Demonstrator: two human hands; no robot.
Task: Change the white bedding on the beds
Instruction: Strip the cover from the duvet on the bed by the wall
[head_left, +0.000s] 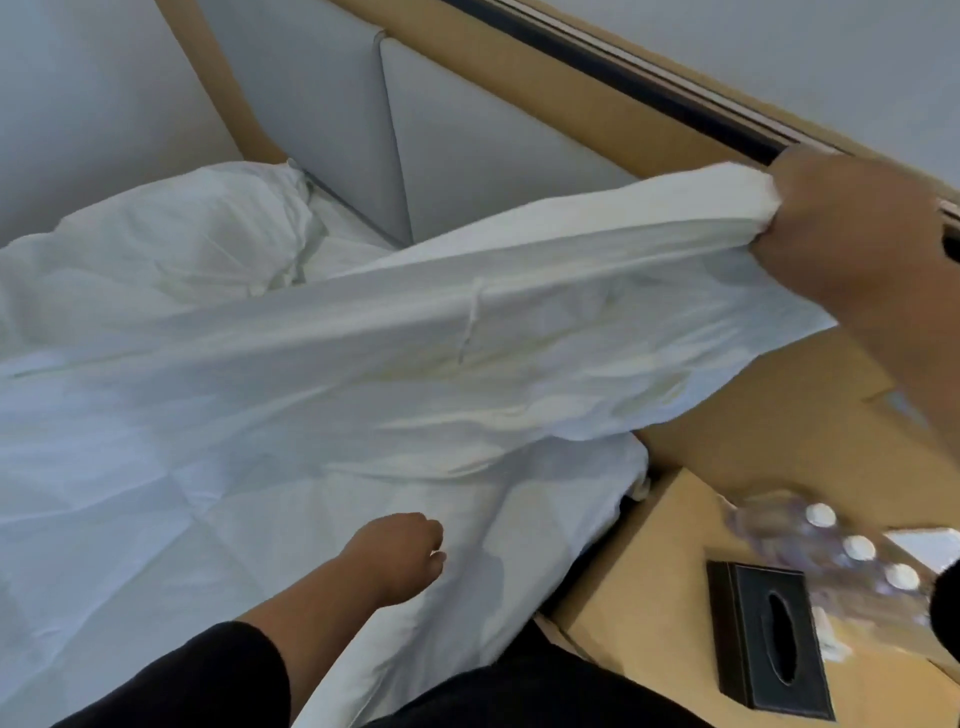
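Note:
A white sheet is lifted off the bed and stretched toward the upper right. My right hand grips its bunched corner high near the headboard. My left hand hovers low over the white quilted mattress cover, fingers curled, holding nothing that I can see. A rumpled white duvet or pillow lies at the far left of the bed, against the grey padded headboard.
A wooden nightstand stands to the right of the bed. On it are a black tissue box and several plastic water bottles with white caps. A wood-panelled wall runs behind the headboard.

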